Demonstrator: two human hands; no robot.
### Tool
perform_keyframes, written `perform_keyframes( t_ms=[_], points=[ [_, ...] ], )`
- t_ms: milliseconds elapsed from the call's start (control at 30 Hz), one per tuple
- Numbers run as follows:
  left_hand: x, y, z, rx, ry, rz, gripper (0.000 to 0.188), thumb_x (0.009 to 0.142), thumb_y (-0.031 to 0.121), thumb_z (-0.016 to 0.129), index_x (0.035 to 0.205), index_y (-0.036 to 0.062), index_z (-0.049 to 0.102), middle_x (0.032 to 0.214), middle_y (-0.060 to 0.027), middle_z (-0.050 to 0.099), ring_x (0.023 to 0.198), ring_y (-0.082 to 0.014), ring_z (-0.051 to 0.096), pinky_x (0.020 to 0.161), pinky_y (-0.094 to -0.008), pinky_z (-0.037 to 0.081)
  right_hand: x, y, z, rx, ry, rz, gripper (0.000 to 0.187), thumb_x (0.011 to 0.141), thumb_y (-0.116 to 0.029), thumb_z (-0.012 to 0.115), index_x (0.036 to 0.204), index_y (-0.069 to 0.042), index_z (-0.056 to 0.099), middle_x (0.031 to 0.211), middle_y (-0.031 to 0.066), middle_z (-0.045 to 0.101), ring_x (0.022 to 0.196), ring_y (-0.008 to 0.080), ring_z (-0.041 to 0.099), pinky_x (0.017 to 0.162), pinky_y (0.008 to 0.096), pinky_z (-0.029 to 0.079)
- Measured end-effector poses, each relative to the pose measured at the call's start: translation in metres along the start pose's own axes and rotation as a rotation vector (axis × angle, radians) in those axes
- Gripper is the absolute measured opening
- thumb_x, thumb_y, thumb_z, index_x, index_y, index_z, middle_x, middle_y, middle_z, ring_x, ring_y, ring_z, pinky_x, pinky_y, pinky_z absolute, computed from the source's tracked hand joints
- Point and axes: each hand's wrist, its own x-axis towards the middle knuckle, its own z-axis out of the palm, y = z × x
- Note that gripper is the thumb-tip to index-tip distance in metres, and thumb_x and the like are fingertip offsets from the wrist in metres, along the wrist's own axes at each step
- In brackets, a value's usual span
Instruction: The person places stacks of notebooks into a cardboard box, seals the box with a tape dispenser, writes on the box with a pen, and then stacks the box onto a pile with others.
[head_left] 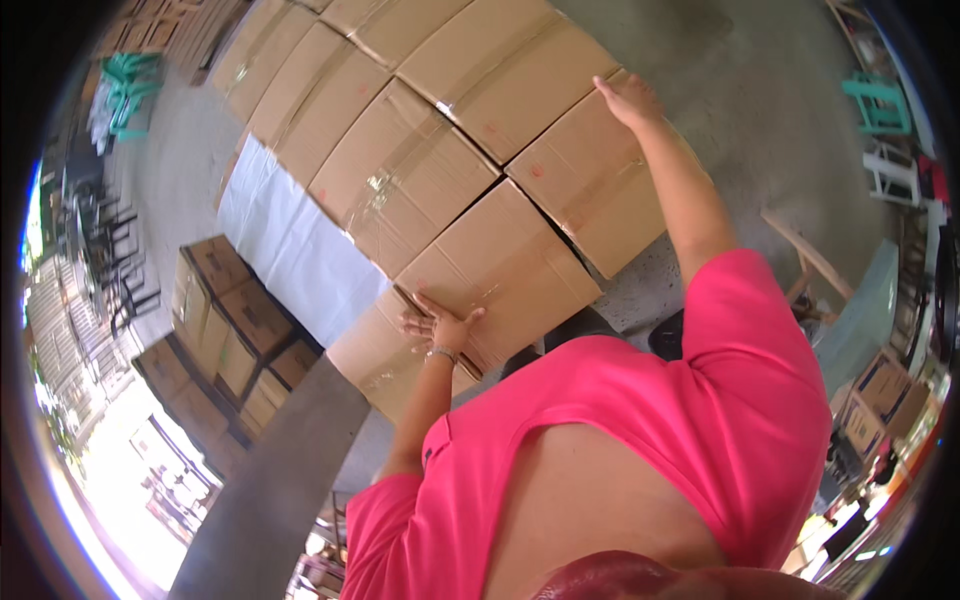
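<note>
Taped brown cardboard boxes stand close together in rows before me. My left hand [440,328] rests with fingers spread over the seam between the near middle box [500,270] and the near left box [385,355]. Out at the far right corner, my right hand [630,98] lies against the top edge of the right-hand box [600,185]. Its thumb points up and the fingers reach toward the outer side, partly hidden. Neither hand grips anything. A narrow dark gap runs between the near middle box and the right-hand box.
A white sheet [300,240] covers a surface left of the boxes. Further left, more boxes [225,330] are stacked beside a grey pillar-like slab [275,490]. Green plastic stools [880,103] and a wooden piece [805,250] stand to the right on the concrete floor.
</note>
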Motion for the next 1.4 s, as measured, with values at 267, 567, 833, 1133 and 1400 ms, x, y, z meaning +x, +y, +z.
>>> perform_keyframes(
  t_ms=[267,567,833,1133,1400],
  points=[
    [-0.033,0.006,-0.023,-0.026,0.014,0.035,0.134,0.060,0.066,0.073,0.141,0.0223,-0.025,0.138,-0.0296,-0.037,0.128,-0.0467,-0.035,0.094,-0.0742,-0.007,-0.066,0.024,0.066,-0.119,0.292,-0.234,0.082,0.086,-0.061,0.044,0.145,-0.010,0.021,0.152,0.0190,0.009,0.139,0.0388,0.009,0.111,0.0547,0.012],
    [-0.033,-0.128,0.024,-0.613,0.383,0.634,0.072,0.079,0.045,0.066,0.139,0.0148,0.040,0.150,-0.0198,0.018,0.138,-0.0366,0.020,0.110,-0.0476,0.021,-0.245,0.062,0.105,-0.223,0.254,-0.776,0.058,0.088,-0.047,0.052,0.134,-0.014,0.043,0.147,0.0203,0.022,0.136,0.0414,0.018,0.108,0.0556,0.017],
    [-0.152,-0.346,0.145,-0.982,0.214,0.262,0.049,0.083,0.028,0.064,0.125,0.0064,0.053,0.126,-0.0211,0.053,0.116,-0.0330,0.052,0.096,-0.0385,0.042,-0.407,0.016,0.204,-0.151,0.019,-1.343,0.053,0.088,-0.035,0.056,0.133,-0.012,0.043,0.145,0.0207,0.027,0.131,0.0425,0.027,0.106,0.0517,0.026],
    [-0.269,-0.544,0.128,-1.571,0.729,0.107,0.042,0.091,0.019,0.060,0.126,-0.0011,0.051,0.122,-0.0083,0.057,0.109,-0.0148,0.053,0.094,-0.0298,0.042,-0.583,-0.081,0.352,-0.856,-0.226,-1.418,0.064,0.086,-0.045,0.055,0.136,-0.009,0.040,0.141,0.0276,0.029,0.128,0.0437,0.034,0.105,0.0528,0.028],
    [-0.424,-0.586,-0.049,-1.029,1.219,0.757,0.036,0.084,0.009,0.062,0.119,-0.0012,0.056,0.121,-0.0132,0.058,0.112,-0.0256,0.055,0.093,-0.0335,0.043,-0.612,-0.174,0.405,-1.603,-0.448,-1.686,0.051,0.081,-0.047,0.058,0.099,0.000,0.067,0.104,0.0230,0.063,0.100,0.0368,0.059,0.089,0.0421,0.045]
  ],
)
